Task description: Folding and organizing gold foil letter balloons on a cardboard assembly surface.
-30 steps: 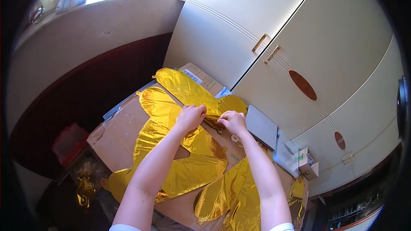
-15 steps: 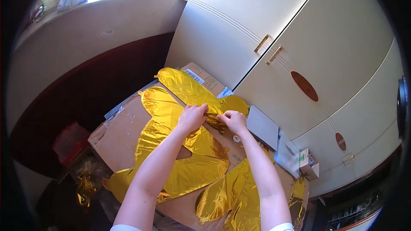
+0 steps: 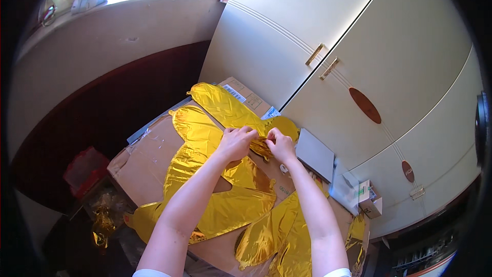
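Delicately, the right hand (image 3: 281, 147) pinches a gathered edge of the upper gold foil balloon (image 3: 220, 102) at the frame's centre; the left hand (image 3: 237, 144) is close beside, its fingertips' grip hidden. An uneven pull might tear thin foil, while a forearm's brush could drag the lower foil (image 3: 192, 128), left of centre, across the cardboard (image 3: 138, 166).

Short white sleeves (image 3: 151, 273) leave both forearms (image 3: 179, 220) and hands (image 3: 237, 144) bare.
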A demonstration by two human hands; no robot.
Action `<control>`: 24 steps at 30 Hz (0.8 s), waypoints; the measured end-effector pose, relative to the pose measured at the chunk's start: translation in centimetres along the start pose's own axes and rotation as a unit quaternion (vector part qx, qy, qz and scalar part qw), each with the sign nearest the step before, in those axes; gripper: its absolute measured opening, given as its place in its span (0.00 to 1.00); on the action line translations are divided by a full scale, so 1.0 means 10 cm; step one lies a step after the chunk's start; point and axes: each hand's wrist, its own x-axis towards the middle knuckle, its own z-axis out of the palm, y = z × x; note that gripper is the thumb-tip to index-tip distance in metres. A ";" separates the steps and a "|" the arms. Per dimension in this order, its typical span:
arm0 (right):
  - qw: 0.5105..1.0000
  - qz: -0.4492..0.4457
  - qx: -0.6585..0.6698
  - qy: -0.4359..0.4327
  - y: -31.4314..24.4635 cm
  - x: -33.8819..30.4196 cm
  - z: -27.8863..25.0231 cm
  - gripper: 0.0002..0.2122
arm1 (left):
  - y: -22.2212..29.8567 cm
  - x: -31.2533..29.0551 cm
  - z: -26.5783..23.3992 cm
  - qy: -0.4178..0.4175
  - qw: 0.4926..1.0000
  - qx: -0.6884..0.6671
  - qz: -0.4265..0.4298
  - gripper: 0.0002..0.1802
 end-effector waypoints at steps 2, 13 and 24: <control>1.000 -0.018 -0.020 -0.002 -0.02 -0.01 -0.02 0.03 | 0.02 -0.02 -0.01 0.011 1.000 0.002 0.013 0.14; 0.992 -0.119 -0.036 0.027 0.07 -0.09 0.01 0.06 | 0.01 -0.02 0.06 -0.003 0.999 0.038 0.009 0.11; 0.974 -0.170 -0.136 0.061 0.05 -0.39 0.24 0.07 | -0.04 0.03 0.05 -0.038 0.999 0.020 -0.026 0.15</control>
